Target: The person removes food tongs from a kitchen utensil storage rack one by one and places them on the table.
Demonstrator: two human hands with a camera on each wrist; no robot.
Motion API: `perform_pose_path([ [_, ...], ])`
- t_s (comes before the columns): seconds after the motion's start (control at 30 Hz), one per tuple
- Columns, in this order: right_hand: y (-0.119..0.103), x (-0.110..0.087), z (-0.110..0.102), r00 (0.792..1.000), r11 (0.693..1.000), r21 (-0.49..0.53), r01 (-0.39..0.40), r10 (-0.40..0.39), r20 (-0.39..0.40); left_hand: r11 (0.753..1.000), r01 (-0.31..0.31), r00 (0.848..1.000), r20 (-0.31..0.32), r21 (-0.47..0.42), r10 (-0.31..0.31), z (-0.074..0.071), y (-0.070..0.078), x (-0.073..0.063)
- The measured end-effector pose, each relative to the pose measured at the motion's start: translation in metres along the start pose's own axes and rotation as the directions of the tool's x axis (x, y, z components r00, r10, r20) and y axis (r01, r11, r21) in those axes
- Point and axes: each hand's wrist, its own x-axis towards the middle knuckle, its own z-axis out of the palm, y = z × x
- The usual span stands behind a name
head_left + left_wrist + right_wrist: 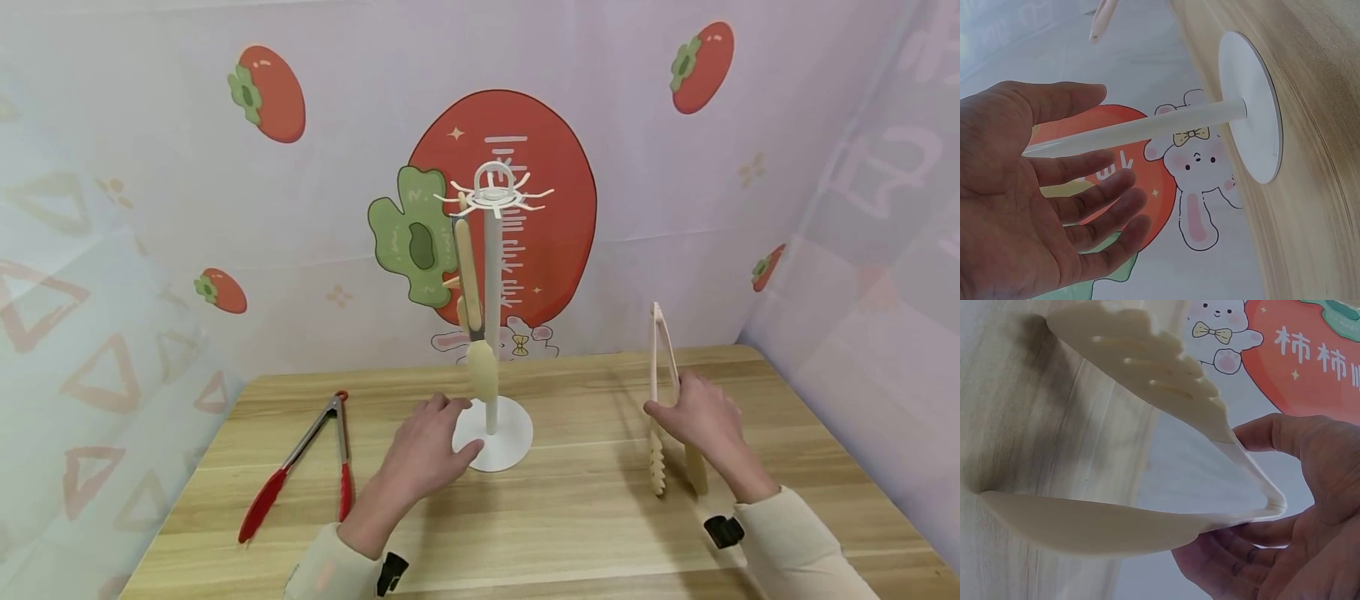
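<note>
My right hand (705, 418) grips a pair of cream-coloured tongs (657, 468), thumb on one arm and fingers on the other. The tongs stand upright and spread, hinge on top. In the right wrist view one slotted, scalloped tip (1141, 359) and one smooth, spoon-like tip (1085, 525) point down at the table. My left hand (423, 454) is beside the white hook stand (492, 275), fingers and thumb spread around nothing. Over the stand's round base (516, 437) hangs a utensil with wooden-looking grips and a cream tip (482, 371), on a left hook.
Red-tipped metal tongs (262, 506) lie spread at the left of the wooden table (585, 517), partly behind my left forearm. A ring of white hooks (517, 200) sticks out around the stand's top. Behind the table is a fabric backdrop (630, 292) with printed persimmons.
</note>
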Motion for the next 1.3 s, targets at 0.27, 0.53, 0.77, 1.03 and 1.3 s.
perform_pose_path([
  [0.27,0.004,0.001,0.004,1.0,1.0,-0.024,-0.003,0.003,0.02,1.0,0.028,1.0,-0.005,-0.01,-0.028,-0.005,-0.006,0.004],
  [0.53,0.009,0.002,0.01,1.0,0.999,-0.033,0.002,-0.001,0.026,0.999,0.043,0.998,-0.047,-0.006,-0.044,-0.016,-0.01,0.009],
  [0.77,0.012,0.004,0.015,0.999,1.0,-0.03,0.009,-0.008,0.035,0.998,0.06,0.996,-0.059,-0.017,-0.061,-0.023,-0.01,0.01],
  [1.03,0.016,0.005,0.019,0.999,0.999,-0.044,0.003,-0.001,0.054,0.997,0.068,0.994,-0.082,-0.031,-0.071,-0.028,-0.012,0.011],
  [1.3,0.018,0.005,0.024,0.997,0.999,-0.045,0.013,-0.009,0.074,0.997,0.073,0.994,-0.084,-0.034,-0.076,-0.03,-0.014,0.012],
])
